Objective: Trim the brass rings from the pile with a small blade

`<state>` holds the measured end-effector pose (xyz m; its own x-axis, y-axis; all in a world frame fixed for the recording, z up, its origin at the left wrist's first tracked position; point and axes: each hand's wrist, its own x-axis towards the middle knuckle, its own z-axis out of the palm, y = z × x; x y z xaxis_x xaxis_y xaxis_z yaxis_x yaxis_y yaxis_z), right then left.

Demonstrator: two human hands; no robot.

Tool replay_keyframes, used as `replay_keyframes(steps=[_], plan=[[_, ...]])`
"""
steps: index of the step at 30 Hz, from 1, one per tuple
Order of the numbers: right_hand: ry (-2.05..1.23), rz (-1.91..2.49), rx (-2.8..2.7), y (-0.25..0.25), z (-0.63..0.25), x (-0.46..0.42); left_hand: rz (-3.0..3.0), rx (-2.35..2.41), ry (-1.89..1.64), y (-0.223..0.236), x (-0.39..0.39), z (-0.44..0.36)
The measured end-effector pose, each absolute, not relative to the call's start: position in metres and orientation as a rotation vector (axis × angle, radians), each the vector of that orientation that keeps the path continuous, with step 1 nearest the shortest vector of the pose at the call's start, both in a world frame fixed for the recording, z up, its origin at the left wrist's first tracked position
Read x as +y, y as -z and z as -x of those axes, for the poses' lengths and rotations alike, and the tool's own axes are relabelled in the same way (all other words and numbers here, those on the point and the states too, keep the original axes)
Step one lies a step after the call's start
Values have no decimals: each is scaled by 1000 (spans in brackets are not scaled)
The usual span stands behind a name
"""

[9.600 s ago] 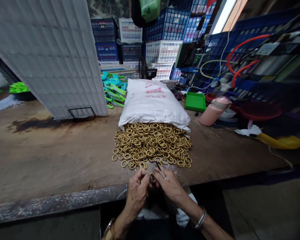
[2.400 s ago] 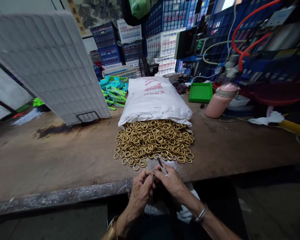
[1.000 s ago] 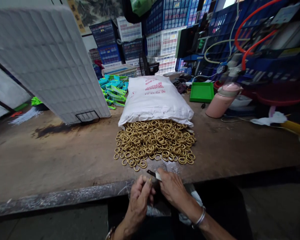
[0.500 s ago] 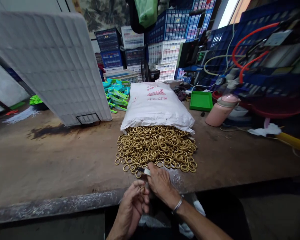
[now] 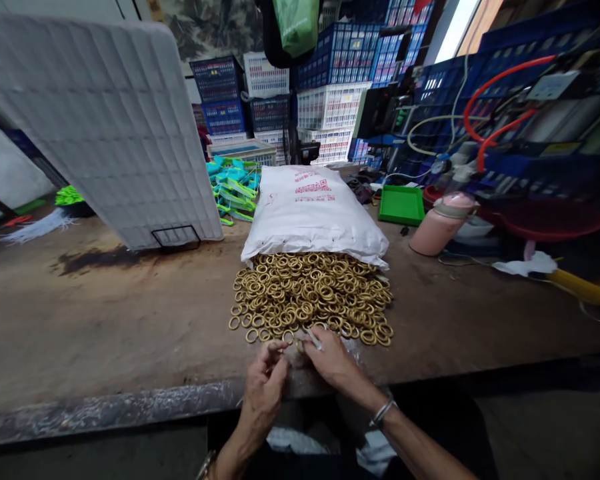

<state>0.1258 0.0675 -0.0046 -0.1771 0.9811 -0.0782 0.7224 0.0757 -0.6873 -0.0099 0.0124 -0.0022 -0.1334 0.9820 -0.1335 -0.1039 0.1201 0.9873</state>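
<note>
A pile of brass-coloured rings (image 5: 313, 290) spills out of the mouth of a white printed sack (image 5: 313, 207) onto the brown table. My left hand (image 5: 266, 383) is at the table's front edge, its index finger reaching to a loose ring (image 5: 288, 337) at the front of the pile. Thumb and index look apart there. Beside it, my right hand (image 5: 333, 357) is closed on a small tool with a white handle (image 5: 313, 340), whose far end is hidden. Another ring (image 5: 299, 345) stands by the right fingertips.
A padded grey panel (image 5: 115, 133) stands on a wire foot at left. Behind are turquoise and green plastic pieces (image 5: 234, 187) and stacked crates (image 5: 333, 107). A green tray (image 5: 401, 205), a pink bottle (image 5: 439, 227) and red hoses (image 5: 500, 73) are at right.
My left hand has turned over and moved up to the front rings; earlier its fingers were pinched near a small gold-coloured thing. My right hand has shifted slightly right, with the tool tilted differently.
</note>
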Motion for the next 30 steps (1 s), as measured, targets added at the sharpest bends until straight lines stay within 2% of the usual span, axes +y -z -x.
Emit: replay_keyframes(steps=[4,7,17,21,30], plan=[[-1221,1569,-1763,0,-134,62,-1578,1296,-1271,6,17,12],[-1472,1514,-1618,-3,-137,55,-1778,1187,-1217,8,19,13],[-1978,1394,-1238,-13,-136,41,-1381,1038,-1125,-8,15,9],[-1978,1362,-1179,-10,-136,39,-1237,1037,-1093,-11,15,7],[-1463,1395,-1498,-5,-133,40,-1300,1227,-1153,-7,11,-1]])
